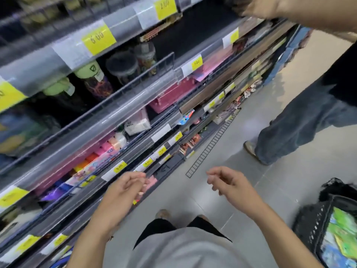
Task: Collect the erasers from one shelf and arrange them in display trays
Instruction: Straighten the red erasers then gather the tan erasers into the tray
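A person's left hand (123,188) and right hand (229,185) hover at six o'clock, fingers loosely curled, holding nothing; blurred pink and orange block erasers (108,149) lie on the shelf at nine o'clock.

I see both my forearms reaching forward from the bottom of the view, bare to the elbows, wrists level with each other and apart. My left hand (123,187) hangs with fingers loosely curled and pointing right, holding nothing. My right hand (230,185) mirrors it, fingers relaxed and bent toward the left, also holding nothing.
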Motion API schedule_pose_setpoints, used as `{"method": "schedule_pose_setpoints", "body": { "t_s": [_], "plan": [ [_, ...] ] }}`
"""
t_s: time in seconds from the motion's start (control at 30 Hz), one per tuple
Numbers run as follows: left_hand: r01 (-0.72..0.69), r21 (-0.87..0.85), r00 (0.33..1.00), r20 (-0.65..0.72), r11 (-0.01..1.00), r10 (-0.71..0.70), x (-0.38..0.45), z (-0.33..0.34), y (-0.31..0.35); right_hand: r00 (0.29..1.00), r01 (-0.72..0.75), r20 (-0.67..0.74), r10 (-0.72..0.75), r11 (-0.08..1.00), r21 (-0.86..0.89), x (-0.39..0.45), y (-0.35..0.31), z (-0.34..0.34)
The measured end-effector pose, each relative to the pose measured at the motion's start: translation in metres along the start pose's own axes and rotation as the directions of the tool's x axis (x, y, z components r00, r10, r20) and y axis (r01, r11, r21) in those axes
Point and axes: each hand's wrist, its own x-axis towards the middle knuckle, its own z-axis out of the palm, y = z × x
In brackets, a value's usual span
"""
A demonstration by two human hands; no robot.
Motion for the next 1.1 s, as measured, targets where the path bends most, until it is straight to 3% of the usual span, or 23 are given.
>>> {"method": "schedule_pose_setpoints", "body": {
  "t_s": [0.13,0.27,0.37,0.47,0.53,0.63,0.7,0.77,0.83,0.9,1.0,1.1],
  "plan": [
    [-0.187,-0.020,0.979,-0.089,0.982,0.184,-0.013,-0.023,0.056,0.974,0.210,0.090,-0.209,0.978,0.004,0.038,-0.067,0.001],
    [-0.399,-0.015,0.900,-0.196,0.917,0.389,-0.026,-0.059,0.112,0.911,0.373,0.182,-0.369,0.928,0.012,0.060,-0.139,0.015],
    [-0.564,0.088,0.767,-0.311,0.821,0.561,-0.036,-0.090,0.150,0.837,0.505,0.260,-0.481,0.862,-0.033,0.069,-0.197,0.024],
    [-0.701,0.204,0.575,-0.405,0.683,0.711,-0.045,-0.119,0.185,0.752,0.625,0.296,-0.589,0.780,-0.038,0.073,-0.254,0.033],
    [-0.735,0.308,0.455,-0.437,0.604,0.776,-0.047,-0.134,0.207,0.697,0.691,0.306,-0.649,0.721,-0.045,0.074,-0.290,0.038],
    [-0.682,0.484,0.357,-0.435,0.549,0.827,-0.042,-0.147,0.233,0.606,0.784,0.302,-0.736,0.616,-0.074,0.080,-0.338,0.048],
    [-0.576,0.610,0.374,-0.395,0.544,0.839,-0.034,-0.150,0.245,0.545,0.837,0.300,-0.783,0.530,-0.139,0.089,-0.366,0.057],
    [-0.437,0.716,0.440,-0.357,0.544,0.824,-0.025,-0.148,0.251,0.489,0.868,0.325,-0.810,0.414,-0.273,0.103,-0.390,0.065],
    [-0.302,0.800,0.489,-0.337,0.518,0.805,-0.018,-0.145,0.251,0.466,0.855,0.399,-0.790,0.287,-0.431,0.120,-0.412,0.072],
    [-0.171,0.876,0.485,-0.323,0.451,0.812,-0.015,-0.140,0.248,0.461,0.823,0.509,-0.727,0.136,-0.551,0.137,-0.433,0.077],
    [-0.071,0.924,0.465,-0.302,0.375,0.832,-0.012,-0.135,0.247,0.452,0.824,0.684,-0.572,-0.027,-0.566,0.157,-0.455,0.087],
    [-0.050,0.923,0.477,-0.314,0.382,0.821,-0.010,-0.134,0.250,0.410,0.858,0.812,-0.416,-0.126,-0.498,0.173,-0.466,0.103]
  ]
}}
